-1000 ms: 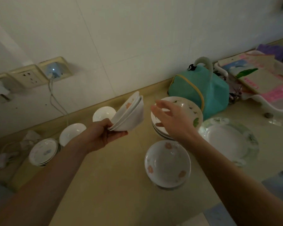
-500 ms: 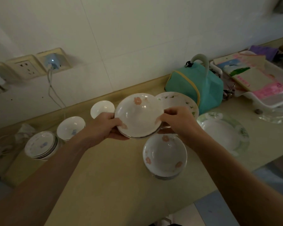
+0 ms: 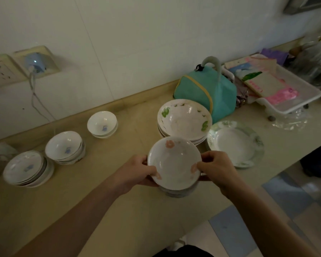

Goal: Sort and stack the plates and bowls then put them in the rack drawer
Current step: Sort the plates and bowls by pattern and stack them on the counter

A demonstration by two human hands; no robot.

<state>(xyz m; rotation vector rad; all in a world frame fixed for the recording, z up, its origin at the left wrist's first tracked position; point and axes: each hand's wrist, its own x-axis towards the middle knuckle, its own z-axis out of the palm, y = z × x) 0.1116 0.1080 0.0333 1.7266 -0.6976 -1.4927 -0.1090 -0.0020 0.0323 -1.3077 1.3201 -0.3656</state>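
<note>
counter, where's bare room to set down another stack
Bare counter lies between the small blue-motif bowls and the green-leaf bowl stack, and in front of the blue-motif stacks, left of the left hand. It is crowded on the right, around the green-rimmed plate, teal bag and white tray.

Left hand [image 3: 137, 172] and right hand [image 3: 216, 168] grip opposite rims of a pink-flowered bowl [image 3: 174, 162] atop a bowl stack [image 3: 176, 192] near the worktop [image 3: 137, 210] edge. Far: green-leaf bowls [image 3: 184, 119], teal bag [image 3: 207, 91]. Right: plate [image 3: 235, 143]. Left: three blue-marked dish stacks [image 3: 65, 147].
</note>
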